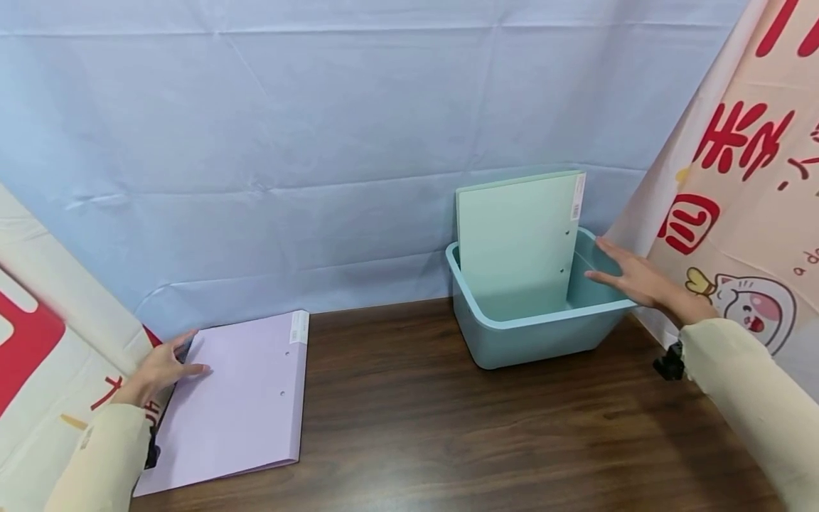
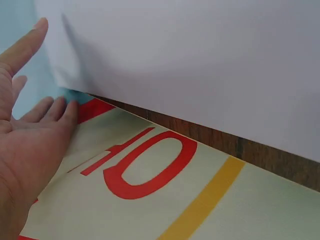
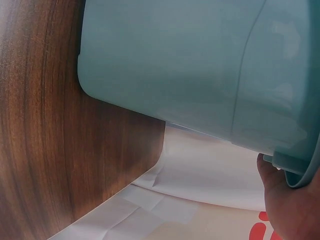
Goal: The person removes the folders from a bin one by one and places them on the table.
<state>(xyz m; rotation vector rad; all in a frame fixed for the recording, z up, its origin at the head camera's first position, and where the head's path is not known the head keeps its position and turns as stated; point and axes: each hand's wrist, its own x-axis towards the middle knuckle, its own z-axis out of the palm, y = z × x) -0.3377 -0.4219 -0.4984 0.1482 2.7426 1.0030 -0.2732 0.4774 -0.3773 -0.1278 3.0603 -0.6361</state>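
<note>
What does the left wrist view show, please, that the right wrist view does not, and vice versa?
Only the left wrist view shows the pale lilac rectangular folder, the left hand near its edge and a yellow printed stripe. Only the right wrist view shows the teal rectangular plastic bin, with the right hand at its rim. Both show part of the dark brown wood-grain tabletop and pale cloth printed in red.
</note>
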